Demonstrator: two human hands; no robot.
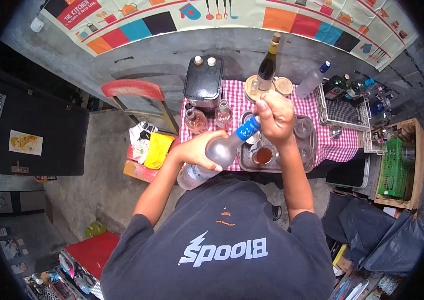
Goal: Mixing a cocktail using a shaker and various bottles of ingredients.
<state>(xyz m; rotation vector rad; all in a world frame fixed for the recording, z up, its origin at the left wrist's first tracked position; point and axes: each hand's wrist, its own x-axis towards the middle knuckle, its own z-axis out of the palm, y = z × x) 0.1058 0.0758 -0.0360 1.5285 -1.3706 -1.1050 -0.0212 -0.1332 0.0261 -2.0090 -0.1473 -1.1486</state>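
A frosted glass bottle [222,152] with a blue neck wrap [248,128] is held tilted in front of my chest, its neck pointing up and to the right. My left hand [200,152] wraps around its body. At the bottle's mouth, my right hand [276,117] is closed in a fist over the top; the fingers hide whether a cap or stopper is there. Below and behind the right hand, a metal tray [247,165] carries a glass of brown liquid [263,155] and several clear glasses [303,127].
A red-checked tablecloth [234,90] covers the table. Two glass bottles [196,120] stand beside a black-lidded container [203,80]. Behind the tray are a dark wine bottle [267,69] and another frosted bottle [311,82]. A wire basket [343,122] sits right, a red chair [135,89] left.
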